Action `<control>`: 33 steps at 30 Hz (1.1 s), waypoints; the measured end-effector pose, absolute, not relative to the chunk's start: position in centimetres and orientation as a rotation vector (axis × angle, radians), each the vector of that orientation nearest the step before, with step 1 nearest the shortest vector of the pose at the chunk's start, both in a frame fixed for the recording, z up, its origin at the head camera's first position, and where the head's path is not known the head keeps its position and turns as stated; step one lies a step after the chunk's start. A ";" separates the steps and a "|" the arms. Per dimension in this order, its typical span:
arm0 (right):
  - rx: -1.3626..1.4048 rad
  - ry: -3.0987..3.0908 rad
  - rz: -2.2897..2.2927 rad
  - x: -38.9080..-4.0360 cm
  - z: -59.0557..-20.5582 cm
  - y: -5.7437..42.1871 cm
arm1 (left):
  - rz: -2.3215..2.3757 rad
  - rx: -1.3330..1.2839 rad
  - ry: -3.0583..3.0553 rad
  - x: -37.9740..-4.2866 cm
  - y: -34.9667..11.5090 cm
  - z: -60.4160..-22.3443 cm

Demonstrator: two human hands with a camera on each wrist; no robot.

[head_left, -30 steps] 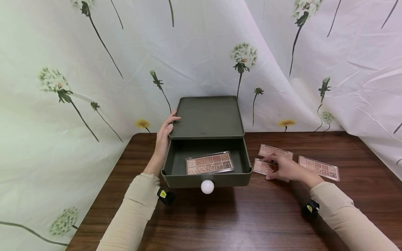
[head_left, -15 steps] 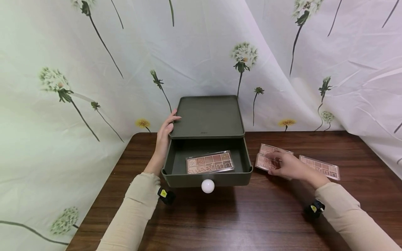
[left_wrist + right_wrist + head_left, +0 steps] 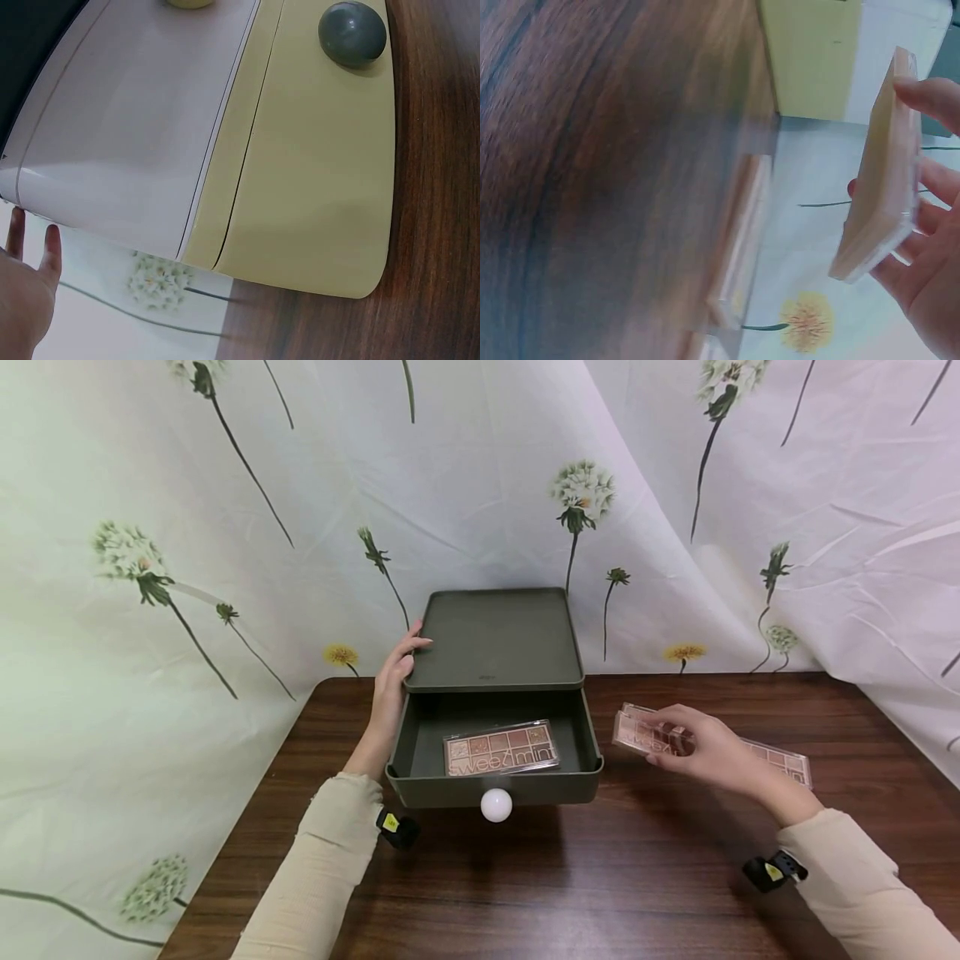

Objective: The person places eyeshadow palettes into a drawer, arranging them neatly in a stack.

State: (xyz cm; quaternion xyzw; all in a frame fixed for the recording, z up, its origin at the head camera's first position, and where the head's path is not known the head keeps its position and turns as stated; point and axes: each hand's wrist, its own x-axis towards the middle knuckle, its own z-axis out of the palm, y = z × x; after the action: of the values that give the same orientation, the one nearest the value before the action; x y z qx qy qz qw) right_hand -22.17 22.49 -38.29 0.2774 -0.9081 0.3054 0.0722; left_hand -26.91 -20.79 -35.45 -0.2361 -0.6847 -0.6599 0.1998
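My right hand (image 3: 712, 752) pinches an eyeshadow palette (image 3: 651, 737) by its edges, thumb on one side and fingers on the other. In the right wrist view this palette (image 3: 881, 169) is tilted up, off the table. Behind it lies another palette (image 3: 742, 236), mostly covered in the head view. A third palette (image 3: 789, 763) lies to the right, partly behind my wrist. One more palette (image 3: 501, 750) rests inside the pulled-out dark green drawer (image 3: 442, 792). My left hand (image 3: 388, 689) touches the left side of the drawer box (image 3: 495, 639) with extended fingers.
The left wrist view shows a pale drawer (image 3: 142, 127) and a yellow drawer (image 3: 315, 172) with a grey knob (image 3: 352, 34) below the green one. A white knob (image 3: 496, 805) juts from the green drawer's front. A flower-print cloth (image 3: 495, 485) hangs behind the wooden table (image 3: 615, 893).
My right hand has picked up the nearest palette and drawn back to the right, the palette now overlapping the one behind it. My left hand and the open drawer stay put.
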 end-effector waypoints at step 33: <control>1.135 -2.170 1.009 -18.2 -31.2 19.7 | -1.857 -0.663 -1.903 -27.1 -20.8 -35.6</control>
State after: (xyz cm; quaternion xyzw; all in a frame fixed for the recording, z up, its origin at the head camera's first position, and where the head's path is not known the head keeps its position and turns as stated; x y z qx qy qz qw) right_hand -18.16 19.66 -31.16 0.4157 -0.7945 0.3693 0.2440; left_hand -27.07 -20.79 -35.64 -0.2370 -0.6804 -0.6642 0.1993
